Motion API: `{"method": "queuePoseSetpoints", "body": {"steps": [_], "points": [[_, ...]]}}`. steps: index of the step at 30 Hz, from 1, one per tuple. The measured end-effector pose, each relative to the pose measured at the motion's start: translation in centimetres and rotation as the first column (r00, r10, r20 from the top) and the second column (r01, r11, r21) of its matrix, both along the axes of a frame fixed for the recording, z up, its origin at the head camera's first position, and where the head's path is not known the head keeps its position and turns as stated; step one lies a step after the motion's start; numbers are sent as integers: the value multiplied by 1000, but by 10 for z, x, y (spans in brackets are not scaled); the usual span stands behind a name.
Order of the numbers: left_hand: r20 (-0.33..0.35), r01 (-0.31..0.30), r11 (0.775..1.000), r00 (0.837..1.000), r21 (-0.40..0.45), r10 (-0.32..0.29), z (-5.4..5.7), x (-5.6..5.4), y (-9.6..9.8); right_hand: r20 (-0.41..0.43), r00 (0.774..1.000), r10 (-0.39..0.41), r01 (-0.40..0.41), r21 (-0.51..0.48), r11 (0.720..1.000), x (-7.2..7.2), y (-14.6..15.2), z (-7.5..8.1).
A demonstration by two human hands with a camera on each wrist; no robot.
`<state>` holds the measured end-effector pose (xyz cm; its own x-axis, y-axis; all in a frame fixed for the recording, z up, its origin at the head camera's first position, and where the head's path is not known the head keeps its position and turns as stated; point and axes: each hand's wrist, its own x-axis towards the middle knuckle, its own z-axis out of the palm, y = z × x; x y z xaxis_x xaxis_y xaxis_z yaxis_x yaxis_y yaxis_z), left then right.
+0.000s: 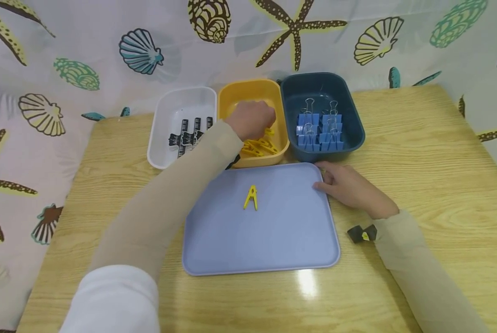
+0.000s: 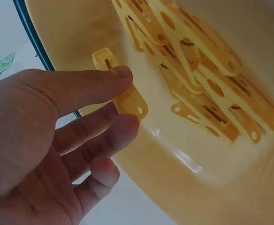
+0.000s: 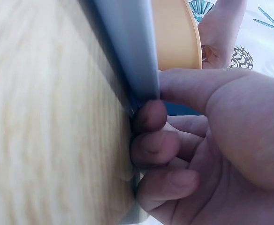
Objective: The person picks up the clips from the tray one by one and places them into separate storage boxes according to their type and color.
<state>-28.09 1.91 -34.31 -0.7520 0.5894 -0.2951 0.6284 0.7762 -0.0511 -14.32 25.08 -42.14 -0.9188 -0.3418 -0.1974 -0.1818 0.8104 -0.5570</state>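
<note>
Reaching into the yellow bin (image 1: 248, 88), my left hand (image 1: 252, 119) pinches a yellow plastic clothespin (image 2: 133, 104) between thumb and fingers. Several more yellow clothespins (image 2: 207, 89) lie in a heap on the bin's floor. On the pale lavender tray (image 1: 273, 236) in front lies one yellow clothespin (image 1: 251, 198), its legs spread. My right hand (image 1: 346, 185) grips the tray by its far right corner, thumb over the rim and the other fingers curled at its side, as the right wrist view shows.
Left of the yellow bin stands a white bin (image 1: 158, 134) with black clips, partly hidden by the left arm. To its right, a dark blue bin (image 1: 352, 111) contains several blue binder clips (image 1: 320, 134). A patterned cloth (image 1: 240, 41) hangs behind the wooden table (image 1: 439, 185).
</note>
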Motion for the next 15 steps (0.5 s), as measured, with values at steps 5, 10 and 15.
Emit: {"method": "queuePoseSetpoints", "body": {"steps": [5, 10, 15], "points": [[-22, 3, 999, 1000, 32, -3, -4, -3, -3, 33, 999, 1, -1, 10, 1000, 0, -1, 2], [-1, -3, 999, 1000, 41, 3, -6, -6, -4, 29, 1000, -1, 0, 23, 1000, -1, -1, 2], [27, -4, 1000, 1000, 30, 4, -8, -8, -3, 14, 1000, 9, -9, 13, 1000, -1, 0, 1]]}}
